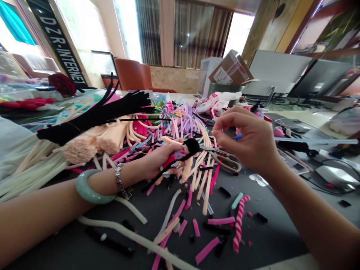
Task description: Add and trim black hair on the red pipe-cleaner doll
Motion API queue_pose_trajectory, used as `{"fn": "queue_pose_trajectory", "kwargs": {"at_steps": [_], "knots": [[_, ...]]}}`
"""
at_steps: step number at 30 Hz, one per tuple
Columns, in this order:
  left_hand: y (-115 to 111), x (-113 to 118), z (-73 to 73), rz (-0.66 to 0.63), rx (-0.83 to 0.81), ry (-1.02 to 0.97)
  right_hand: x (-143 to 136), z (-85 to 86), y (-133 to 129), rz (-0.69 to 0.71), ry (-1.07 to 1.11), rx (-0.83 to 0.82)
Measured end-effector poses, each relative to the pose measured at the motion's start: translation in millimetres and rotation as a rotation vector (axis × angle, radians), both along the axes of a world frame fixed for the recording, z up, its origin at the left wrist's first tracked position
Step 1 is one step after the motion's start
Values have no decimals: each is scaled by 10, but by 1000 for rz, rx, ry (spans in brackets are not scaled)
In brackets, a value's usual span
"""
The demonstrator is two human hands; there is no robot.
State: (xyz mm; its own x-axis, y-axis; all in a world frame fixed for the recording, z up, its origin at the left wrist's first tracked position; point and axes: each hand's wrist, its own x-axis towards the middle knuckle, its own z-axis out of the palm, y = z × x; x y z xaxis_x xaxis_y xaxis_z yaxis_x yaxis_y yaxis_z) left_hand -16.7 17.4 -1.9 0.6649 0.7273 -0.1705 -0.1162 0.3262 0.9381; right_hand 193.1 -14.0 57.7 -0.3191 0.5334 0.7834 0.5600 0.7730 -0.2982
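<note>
My left hand (pixel 157 159) is closed around a small doll (pixel 177 155) of fuzzy pipe cleaners, with a round black head of hair, a pink body and a purple flower-like piece. A long black strand hangs down across its front. To the right, my right hand (pixel 247 138) is raised, thumb and forefinger pinched together near the doll. A thin translucent stick (pixel 315 141) with a blue tip passes through its curled fingers. Anything between the pinching fingertips is too small to make out. Scissors (pixel 227 160) with beige handles lie between my hands, blades towards the doll.
A black pipe-cleaner bundle (pixel 95 112) rests over peach bundles (pixel 81 146) at left. Purple stems (pixel 188 120) are heaped behind the hands. Cut scraps and a striped pink-white twist (pixel 240 225) litter the dark table (pixel 270 240). A cardboard box (pixel 230 69) and monitors (pixel 277 71) stand behind.
</note>
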Motion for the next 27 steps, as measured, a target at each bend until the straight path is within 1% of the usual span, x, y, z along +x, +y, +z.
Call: {"fn": "queue_pose_trajectory", "kwargs": {"at_steps": [4,8,11,15,19,23,25,27], "knots": [[29,-5,-37,-19,0,-31,17,20,18,-18,-95,-163],[51,-13,-69,-42,2,-89,57,27,73,-24,-145,-418],[43,-12,-65,-45,4,-93,55,-3,97,10,-183,-583],[29,-4,-45,-36,1,-94,2,-77,97,98,-215,-716],[39,-3,-47,-30,-21,-93,-43,-127,102,186,-164,-799],[44,-3,-51,-26,-67,-123,-25,-106,111,268,-133,-904],[37,1,-43,-27,-85,-155,0,-80,123,282,-37,-934],[28,6,-28,-25,-97,-174,25,-55,145,285,171,-885]]}}
